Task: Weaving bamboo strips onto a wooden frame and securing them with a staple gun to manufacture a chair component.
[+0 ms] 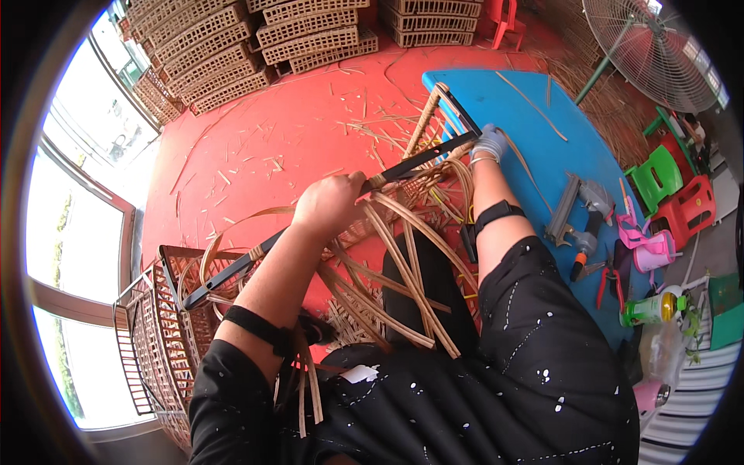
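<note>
Likely mid-binding: lashing cane strips (358, 297) onto black bar (422, 161). Holding bar mid-length in left grip (329, 203), closed round it; reaching bar's right corner with gloved right grip (490, 145), can't tell whether closed. Find bar slanting in front of body, right end by blue tabletop (577, 167). Next, presumably: pull strip taut without letting bar roll.

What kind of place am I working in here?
Probably a basket-weaving workshop: brown baskets are stacked at the far side, scraps litter the red floor, and loose tan strips hang below the black bar in your left hand.
</note>
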The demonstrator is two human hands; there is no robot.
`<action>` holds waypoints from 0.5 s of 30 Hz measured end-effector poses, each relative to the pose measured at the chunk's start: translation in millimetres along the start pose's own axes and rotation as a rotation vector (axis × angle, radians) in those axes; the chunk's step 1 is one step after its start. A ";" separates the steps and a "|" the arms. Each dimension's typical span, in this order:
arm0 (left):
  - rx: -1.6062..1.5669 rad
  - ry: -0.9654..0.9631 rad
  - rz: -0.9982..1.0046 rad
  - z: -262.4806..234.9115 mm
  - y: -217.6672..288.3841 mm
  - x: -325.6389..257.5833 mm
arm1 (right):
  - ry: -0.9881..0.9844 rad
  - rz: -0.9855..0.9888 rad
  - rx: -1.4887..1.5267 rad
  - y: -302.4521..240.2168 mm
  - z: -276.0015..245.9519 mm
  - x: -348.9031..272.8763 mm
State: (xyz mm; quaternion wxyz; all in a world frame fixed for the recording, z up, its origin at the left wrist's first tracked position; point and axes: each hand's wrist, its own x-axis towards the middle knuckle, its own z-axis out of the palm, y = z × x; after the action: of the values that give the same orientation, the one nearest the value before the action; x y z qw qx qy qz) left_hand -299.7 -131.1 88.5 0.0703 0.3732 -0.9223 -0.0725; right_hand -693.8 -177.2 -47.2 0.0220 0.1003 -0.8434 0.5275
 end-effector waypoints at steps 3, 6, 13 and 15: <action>0.018 0.013 0.013 1.9 0.0 -1.0 | -0.236 0.291 0.355 0.0 -21.0 -1.6; -0.010 0.009 0.045 2.5 5.6 -6.1 | -0.464 0.348 0.723 1.5 -79.1 -13.2; -0.006 0.023 0.117 12.5 35.7 -32.1 | -0.512 0.114 0.957 -52.3 -193.3 -36.9; -0.001 0.048 0.136 16.8 39.9 -39.3 | -0.584 -0.017 0.975 -62.1 -195.1 -57.5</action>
State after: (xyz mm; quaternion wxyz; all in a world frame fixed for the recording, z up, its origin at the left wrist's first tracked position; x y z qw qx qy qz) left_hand -301.9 -73.9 76.5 0.0975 0.3110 -0.9435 -0.0592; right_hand -638.9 -20.7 86.0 -0.2566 0.2471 -0.4724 0.8062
